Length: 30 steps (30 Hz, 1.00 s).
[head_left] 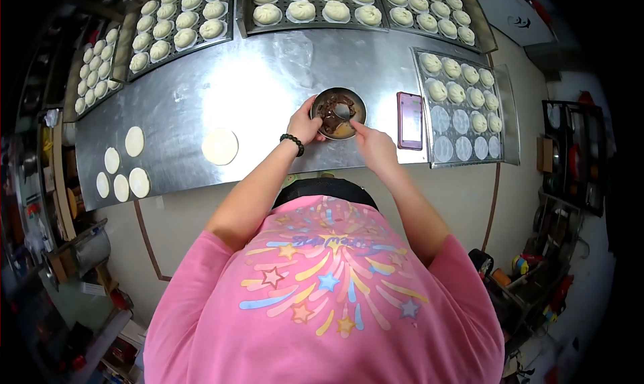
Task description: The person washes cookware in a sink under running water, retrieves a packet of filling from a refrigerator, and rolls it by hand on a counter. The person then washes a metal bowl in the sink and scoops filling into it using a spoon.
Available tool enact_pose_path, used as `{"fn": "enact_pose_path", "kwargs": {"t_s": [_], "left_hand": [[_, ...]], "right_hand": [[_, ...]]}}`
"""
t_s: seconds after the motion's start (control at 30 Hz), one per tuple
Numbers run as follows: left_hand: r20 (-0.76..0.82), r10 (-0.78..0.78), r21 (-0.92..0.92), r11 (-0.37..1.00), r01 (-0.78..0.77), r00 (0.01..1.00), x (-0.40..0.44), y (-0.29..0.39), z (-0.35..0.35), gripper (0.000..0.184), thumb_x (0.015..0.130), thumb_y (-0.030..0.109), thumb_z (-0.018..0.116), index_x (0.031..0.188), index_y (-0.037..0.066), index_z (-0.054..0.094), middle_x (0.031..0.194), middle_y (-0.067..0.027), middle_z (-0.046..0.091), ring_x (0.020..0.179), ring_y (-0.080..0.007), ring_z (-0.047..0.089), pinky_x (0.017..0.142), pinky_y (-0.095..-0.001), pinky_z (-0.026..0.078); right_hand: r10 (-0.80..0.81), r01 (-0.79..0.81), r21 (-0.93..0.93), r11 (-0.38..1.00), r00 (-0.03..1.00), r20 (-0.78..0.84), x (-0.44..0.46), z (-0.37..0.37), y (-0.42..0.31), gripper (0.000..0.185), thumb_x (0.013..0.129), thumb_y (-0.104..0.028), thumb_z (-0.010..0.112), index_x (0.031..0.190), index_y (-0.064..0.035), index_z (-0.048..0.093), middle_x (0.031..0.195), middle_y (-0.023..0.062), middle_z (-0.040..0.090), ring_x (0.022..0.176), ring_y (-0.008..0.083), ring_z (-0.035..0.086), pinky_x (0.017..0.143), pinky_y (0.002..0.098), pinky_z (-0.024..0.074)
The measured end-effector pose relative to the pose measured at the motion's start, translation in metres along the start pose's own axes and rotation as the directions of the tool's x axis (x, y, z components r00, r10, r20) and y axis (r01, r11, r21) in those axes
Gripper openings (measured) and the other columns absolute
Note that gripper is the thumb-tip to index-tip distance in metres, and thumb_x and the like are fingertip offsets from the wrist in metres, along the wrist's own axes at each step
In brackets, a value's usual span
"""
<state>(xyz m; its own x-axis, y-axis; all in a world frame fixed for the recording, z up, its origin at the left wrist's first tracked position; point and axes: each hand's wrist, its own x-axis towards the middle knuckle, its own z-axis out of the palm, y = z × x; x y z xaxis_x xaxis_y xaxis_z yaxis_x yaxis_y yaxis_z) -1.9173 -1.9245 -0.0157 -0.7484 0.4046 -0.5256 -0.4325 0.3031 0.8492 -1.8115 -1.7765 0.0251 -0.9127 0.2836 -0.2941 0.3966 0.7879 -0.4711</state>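
Note:
A round metal bowl with dark brown filling sits over the steel table in front of me. My left hand, with a dark beaded bracelet at the wrist, grips the bowl's left rim. In my right hand is the handle of a spoon, whose round end lies in the filling. A flat dough round is on the table to the left of the bowl. Farther left lie several smaller dough rounds. To the right of the bowl is a phone in a dark pink case.
Trays of pleated buns line the back of the steel table. At the right, a tray holds buns and flat paper liners. Shelves with assorted items stand at both sides, below the table's level.

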Motion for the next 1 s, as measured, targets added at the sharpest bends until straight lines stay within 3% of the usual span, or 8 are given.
{"fn": "enact_pose_path", "kwargs": {"t_s": [0.23,0.4,0.53,0.6,0.7,0.8,0.87,1.0], "left_hand": [[0.016,-0.012,0.007,1.0,0.012,1.0,0.01,0.005,0.003,0.063,0.073,-0.009,0.037,0.133,0.011,0.035,0.099,-0.0156,0.06,0.044,-0.019,0.057,0.041,-0.0279,0.049],[0.01,0.027,0.154,0.988,-0.029,1.0,0.013,0.008,0.003,0.058,0.076,-0.007,0.038,0.13,0.013,0.04,0.095,-0.0148,0.062,0.042,-0.0198,0.056,0.042,-0.0317,0.049],[0.036,0.065,0.327,0.942,-0.074,0.997,0.016,0.011,0.003,0.055,0.076,-0.006,0.04,0.127,0.015,0.044,0.096,-0.0128,0.063,0.042,-0.0197,0.056,0.043,-0.0313,0.049],[0.018,0.071,0.319,0.945,-0.073,0.997,0.016,0.012,0.003,0.054,0.076,-0.005,0.04,0.125,0.016,0.046,0.095,-0.0118,0.064,0.042,-0.0202,0.057,0.043,-0.0316,0.049],[0.038,0.004,0.372,0.928,-0.018,0.999,0.013,0.022,-0.002,0.055,0.075,-0.006,0.038,0.127,0.014,0.045,0.099,-0.012,0.062,0.047,-0.0186,0.057,0.045,-0.0299,0.049],[0.026,0.022,0.326,0.945,-0.029,0.999,0.022,0.016,-0.007,0.054,0.075,-0.005,0.04,0.124,0.015,0.047,0.093,-0.0116,0.064,0.043,-0.02,0.057,0.044,-0.0316,0.049],[0.066,0.004,0.368,0.929,-0.028,0.998,0.02,0.022,-0.007,0.055,0.076,-0.004,0.039,0.128,0.014,0.044,0.094,-0.013,0.063,0.047,-0.0187,0.058,0.046,-0.0298,0.049],[0.05,0.014,0.389,0.921,-0.032,0.999,0.023,0.019,-0.006,0.054,0.075,-0.005,0.04,0.125,0.016,0.047,0.088,-0.0117,0.065,0.044,-0.0193,0.057,0.045,-0.0312,0.05]], "right_hand": [[-0.156,0.177,-0.21,0.961,0.981,0.113,0.012,-0.002,0.001,0.035,0.082,-0.017,0.045,0.115,-0.0179,0.057,0.076,0.0146,0.063,0.072,0.0314,0.061,0.065,0.0431,0.0476],[-0.434,0.623,-0.552,0.555,0.783,0.447,0.028,-0.027,0.003,0.026,0.085,-0.014,0.043,0.106,-0.0097,0.059,0.073,0.0064,0.065,0.071,0.024,0.064,0.058,0.0366,0.0474],[-0.427,0.696,-0.59,0.41,0.718,0.55,0.044,-0.049,0.002,0.021,0.085,-0.014,0.044,0.096,-0.0091,0.061,0.075,0.0055,0.065,0.076,0.0218,0.064,0.06,0.0348,0.0478],[-0.369,0.676,-0.591,0.44,0.736,0.567,0.051,-0.059,-0.001,0.023,0.083,-0.014,0.046,0.098,-0.0111,0.064,0.081,0.0079,0.065,0.081,0.0236,0.063,0.066,0.0356,0.0483],[-0.251,0.44,-0.227,0.869,0.786,0.565,0.064,-0.076,0.008,0.032,0.079,-0.016,0.045,0.104,-0.0164,0.065,0.092,0.0143,0.064,0.084,0.0317,0.06,0.075,0.0382,0.0467],[-0.188,0.284,-0.074,0.956,0.788,0.587,0.045,-0.086,-0.007,0.031,0.079,-0.016,0.045,0.102,-0.0142,0.066,0.092,0.0152,0.063,0.084,0.032,0.059,0.075,0.0388,0.0463],[-0.169,0.25,-0.079,0.965,0.822,0.543,0.041,-0.068,-0.001,0.031,0.08,-0.018,0.047,0.105,-0.015,0.064,0.09,0.0141,0.064,0.082,0.0313,0.06,0.075,0.0385,0.0469],[-0.365,0.516,-0.29,0.806,0.819,0.443,0.023,-0.049,-0.006,0.031,0.081,-0.018,0.049,0.11,-0.0182,0.061,0.084,0.0121,0.065,0.077,0.0289,0.062,0.069,0.0385,0.0482]]}}
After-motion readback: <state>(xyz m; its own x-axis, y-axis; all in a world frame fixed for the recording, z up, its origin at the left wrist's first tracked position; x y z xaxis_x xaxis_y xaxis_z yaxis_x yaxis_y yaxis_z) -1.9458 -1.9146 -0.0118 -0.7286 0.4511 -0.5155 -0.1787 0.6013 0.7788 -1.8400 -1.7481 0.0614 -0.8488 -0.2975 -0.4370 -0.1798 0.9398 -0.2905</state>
